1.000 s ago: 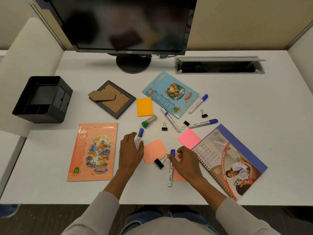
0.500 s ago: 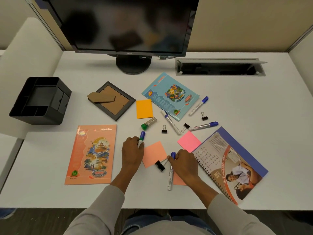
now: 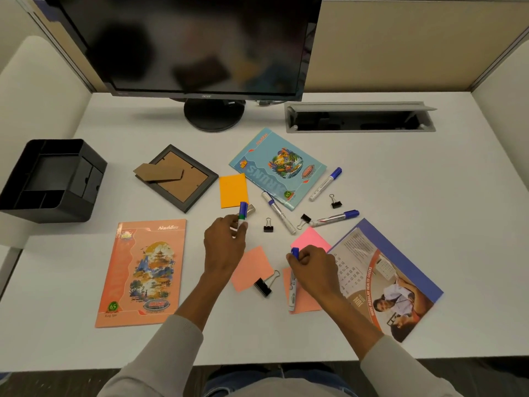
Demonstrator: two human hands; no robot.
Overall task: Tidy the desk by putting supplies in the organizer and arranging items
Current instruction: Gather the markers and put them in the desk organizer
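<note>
My left hand point(image 3: 224, 243) grips a blue-capped marker point(image 3: 243, 213), its cap pointing away from me and reaching the green-capped marker point(image 3: 250, 210) beside the orange sticky note point(image 3: 233, 189). My right hand point(image 3: 313, 263) pinches a second blue-capped marker point(image 3: 292, 287) near its cap; its white barrel lies over a salmon note point(image 3: 306, 302). The black organizer point(image 3: 48, 197) stands empty at the far left. Three more blue-capped markers point(image 3: 279, 212) point(image 3: 325, 184) point(image 3: 335, 218) lie further back, among small binder clips point(image 3: 268, 225) point(image 3: 335, 201).
A large binder clip point(image 3: 264, 285) sits by a salmon sticky note point(image 3: 252, 267), a pink note point(image 3: 310, 239) further right. Orange notebook point(image 3: 143, 270), blue notebook point(image 3: 277, 167), spiral booklet point(image 3: 386, 282), face-down photo frame point(image 3: 179, 177), monitor stand point(image 3: 214, 114) and cable slot point(image 3: 359, 118) share the desk.
My left hand has lifted its marker and carried it forward to the green-capped marker. My right hand has kept its hold on the other marker near the cap.
</note>
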